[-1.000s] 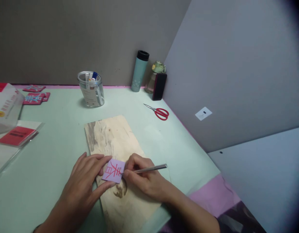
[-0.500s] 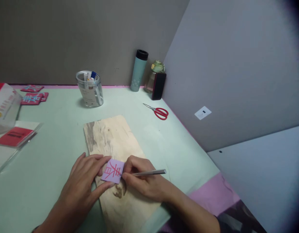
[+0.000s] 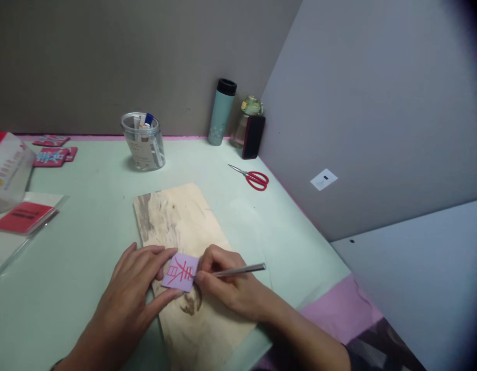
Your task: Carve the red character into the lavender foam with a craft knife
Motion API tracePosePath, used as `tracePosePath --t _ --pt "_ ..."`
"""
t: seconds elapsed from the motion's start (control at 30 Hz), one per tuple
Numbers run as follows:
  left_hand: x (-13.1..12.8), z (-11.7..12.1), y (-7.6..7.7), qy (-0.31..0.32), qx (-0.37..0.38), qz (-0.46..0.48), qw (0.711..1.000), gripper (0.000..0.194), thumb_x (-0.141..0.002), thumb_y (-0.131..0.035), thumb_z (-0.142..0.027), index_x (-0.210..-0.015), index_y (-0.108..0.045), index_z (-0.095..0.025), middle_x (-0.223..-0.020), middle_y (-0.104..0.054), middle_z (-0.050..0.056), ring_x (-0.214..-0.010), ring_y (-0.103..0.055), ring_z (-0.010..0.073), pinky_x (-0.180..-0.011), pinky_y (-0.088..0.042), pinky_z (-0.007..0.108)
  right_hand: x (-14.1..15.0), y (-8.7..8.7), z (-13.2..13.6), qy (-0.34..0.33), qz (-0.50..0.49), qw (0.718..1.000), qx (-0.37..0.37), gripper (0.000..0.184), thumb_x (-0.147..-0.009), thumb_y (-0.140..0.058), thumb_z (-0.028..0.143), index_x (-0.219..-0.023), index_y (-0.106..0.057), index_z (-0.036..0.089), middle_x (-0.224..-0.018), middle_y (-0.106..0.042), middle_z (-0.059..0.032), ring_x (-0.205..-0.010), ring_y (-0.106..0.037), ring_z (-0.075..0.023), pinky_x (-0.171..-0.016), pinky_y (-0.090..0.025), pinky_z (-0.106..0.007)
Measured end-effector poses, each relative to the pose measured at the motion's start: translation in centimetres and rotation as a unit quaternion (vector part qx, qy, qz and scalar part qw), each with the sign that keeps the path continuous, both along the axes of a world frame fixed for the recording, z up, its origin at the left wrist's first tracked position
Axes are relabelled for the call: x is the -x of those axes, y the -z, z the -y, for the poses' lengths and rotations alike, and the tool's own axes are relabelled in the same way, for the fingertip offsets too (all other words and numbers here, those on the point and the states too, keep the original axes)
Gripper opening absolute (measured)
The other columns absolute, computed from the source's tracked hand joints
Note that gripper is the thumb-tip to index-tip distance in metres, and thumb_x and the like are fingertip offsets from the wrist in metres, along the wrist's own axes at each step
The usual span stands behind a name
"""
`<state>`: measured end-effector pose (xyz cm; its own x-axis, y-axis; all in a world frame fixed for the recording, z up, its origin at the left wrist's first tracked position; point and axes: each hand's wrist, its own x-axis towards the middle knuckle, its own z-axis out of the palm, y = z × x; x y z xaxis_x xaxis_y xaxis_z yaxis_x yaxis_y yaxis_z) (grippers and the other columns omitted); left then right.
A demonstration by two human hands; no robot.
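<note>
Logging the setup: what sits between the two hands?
In the head view, a purple square with red markings lies between the left hand and right hand, atop the wooden board.

Left hand point(image 3: 133, 281) and right hand point(image 3: 230, 286) are held close together.
The left fingers point(image 3: 145, 255) are slightly bent, the thumb point(image 3: 164, 301) stretched apart; the right fingertips point(image 3: 201, 277) are drawn into a pinch, with the forearm point(image 3: 300, 322) angled in from the lower right.
</note>
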<state>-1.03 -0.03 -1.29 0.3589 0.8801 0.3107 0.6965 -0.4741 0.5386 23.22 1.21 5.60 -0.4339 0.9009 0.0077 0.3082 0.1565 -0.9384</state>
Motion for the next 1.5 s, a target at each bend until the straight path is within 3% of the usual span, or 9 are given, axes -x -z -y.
tracePosePath --t 0.23,0.5,0.87,1.2,1.5 --pt "0.14 -0.05 0.0 0.004 -0.008 -0.013 1.0 0.057 -0.098 -0.058 -0.063 -0.141 -0.051 -0.027 -0.121 -0.07 0.008 -0.124 -0.06 0.0323 -0.119 -0.03 0.058 -0.13 -0.36 -0.13 -0.031 0.006 0.999 -0.006 0.02 -0.095 -0.061 0.027 -0.079 -0.051 0.022 -0.073 -0.053 0.0027 -0.065 -0.047 -0.0133 -0.06 -0.037 -0.027" --pt "-0.01 -0.02 -0.02 0.003 -0.002 -0.009 1.0 0.058 -0.098 -0.058 -0.064 -0.142 -0.05 -0.027 -0.121 -0.069 0.008 -0.125 -0.059 0.0327 -0.119 -0.029 0.057 0.0 0.07 0.0 0.001 -0.008 1.0 0.008 0.02 -0.093 -0.062 0.026 -0.078 -0.051 0.021 -0.073 -0.055 0.0023 -0.063 -0.045 -0.0123 -0.058 -0.036 -0.026" --pt "-0.01 -0.18 -0.02 0.008 -0.009 -0.014 1.0 0.056 -0.097 -0.059 -0.061 -0.141 -0.052 -0.027 -0.117 -0.071 0.006 -0.123 -0.061 0.0322 -0.119 -0.03 0.057 -0.17 -0.48 -0.12 -0.03 0.013 0.999 -0.008 0.019 -0.095 -0.06 0.028 -0.079 -0.052 0.021 -0.073 -0.054 0.0025 -0.066 -0.048 -0.0134 -0.062 -0.038 -0.028" --pt "-0.04 0.04 -0.01 0.001 -0.007 0.004 1.0 0.055 -0.098 -0.059 -0.061 -0.142 -0.051 -0.029 -0.12 -0.07 0.007 -0.124 -0.06 0.0321 -0.119 -0.029 0.056 0.05 0.02 0.01 0.003 0.004 1.0 -0.002 0.018 -0.093 -0.061 0.026 -0.078 -0.053 0.021 -0.073 -0.056 0.0022 -0.064 -0.048 -0.0131 -0.059 -0.037 -0.027" --pt "-0.08 -0.08 0.01 -0.003 -0.006 -0.003 1.0 0.057 -0.096 -0.058 -0.065 -0.14 -0.053 -0.028 -0.116 -0.071 0.007 -0.122 -0.061 0.032 -0.119 -0.03 0.056 -0.19 -0.18 -0.16 -0.029 -0.008 1.0 0.007 0.02 -0.094 -0.062 0.029 -0.078 -0.052 0.021 -0.072 -0.054 0.003 -0.063 -0.046 -0.0127 -0.058 -0.036 -0.026"
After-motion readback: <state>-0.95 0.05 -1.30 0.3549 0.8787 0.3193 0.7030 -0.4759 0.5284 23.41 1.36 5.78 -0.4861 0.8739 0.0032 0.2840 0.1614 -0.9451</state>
